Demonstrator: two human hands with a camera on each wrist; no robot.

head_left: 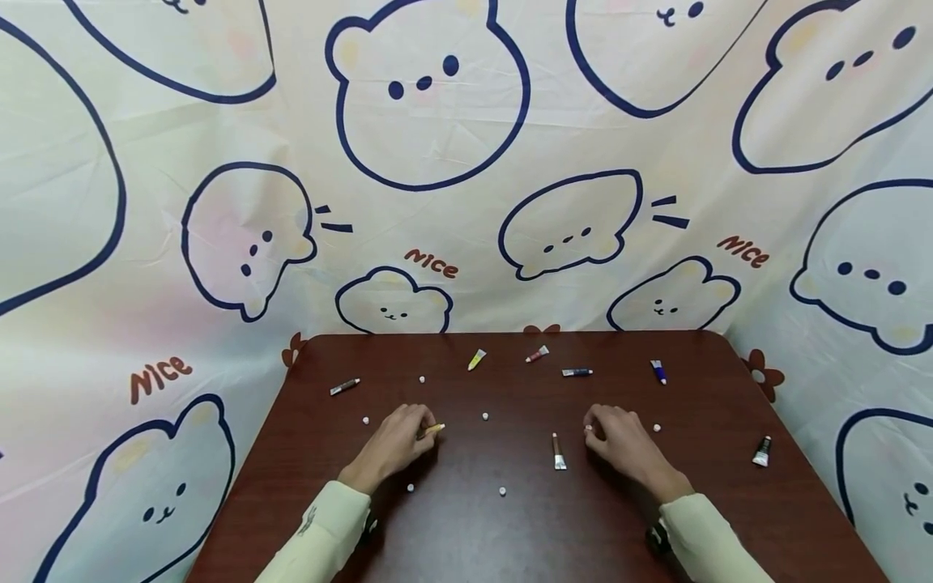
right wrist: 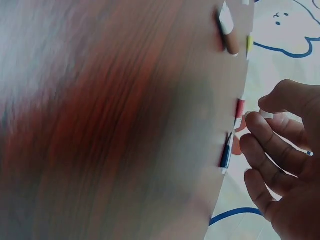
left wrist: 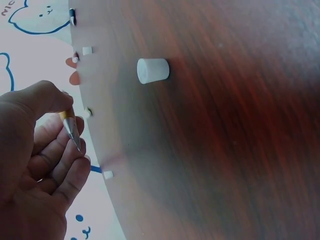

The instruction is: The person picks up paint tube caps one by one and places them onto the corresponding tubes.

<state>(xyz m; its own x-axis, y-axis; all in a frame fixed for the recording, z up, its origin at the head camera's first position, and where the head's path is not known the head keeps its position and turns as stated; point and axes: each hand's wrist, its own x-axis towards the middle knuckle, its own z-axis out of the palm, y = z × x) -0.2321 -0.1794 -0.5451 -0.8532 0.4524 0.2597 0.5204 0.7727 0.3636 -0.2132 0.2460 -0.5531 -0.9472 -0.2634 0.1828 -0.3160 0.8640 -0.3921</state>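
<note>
My left hand (head_left: pixel 392 444) pinches a small paint tube (left wrist: pixel 71 127) between thumb and fingers. The tube shows a yellow-orange part and a silver crimped end in the left wrist view; in the head view its pale tip points right, and the rest is hidden by the fingers. Over on the right, my right hand (head_left: pixel 625 444) holds a small white cap (right wrist: pixel 267 115) between thumb and forefinger. A brown paint tube (head_left: pixel 557 452) lies on the table between the hands. Close to the left hand in its wrist view, a loose white cap (left wrist: pixel 154 70) lies on the wood.
The dark brown table (head_left: pixel 452 534) bears several more tubes, among them a yellow tube (head_left: pixel 477 360), a red tube (head_left: pixel 537 354), a blue tube (head_left: pixel 659 372) and a black tube (head_left: pixel 761 452). Several white caps are scattered about. A printed cloth (head_left: pixel 466 227) hangs behind.
</note>
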